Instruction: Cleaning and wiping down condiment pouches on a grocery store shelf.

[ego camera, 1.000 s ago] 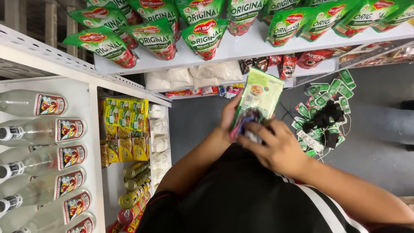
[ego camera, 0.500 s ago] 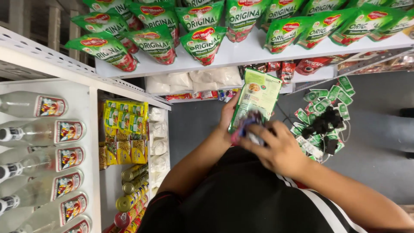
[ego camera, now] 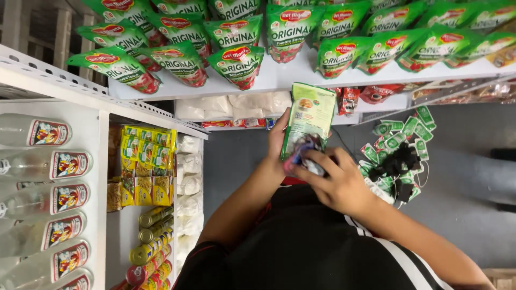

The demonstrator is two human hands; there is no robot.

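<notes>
While the left hand (ego camera: 279,142) grips a green pouch (ego camera: 310,115) below the white shelf (ego camera: 279,75), the right hand (ego camera: 336,180) pinches small wrapped packets (ego camera: 303,153) against it, seemingly mid-sorting; next comes a steady placement.

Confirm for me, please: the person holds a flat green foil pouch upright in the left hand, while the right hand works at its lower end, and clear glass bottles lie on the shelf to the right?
Not quite. The head view shows the clear glass bottles lying on the white shelf at the left, not the right. The rest holds: the left hand holds the flat green foil pouch upright, and the right hand works at its lower end.
</notes>
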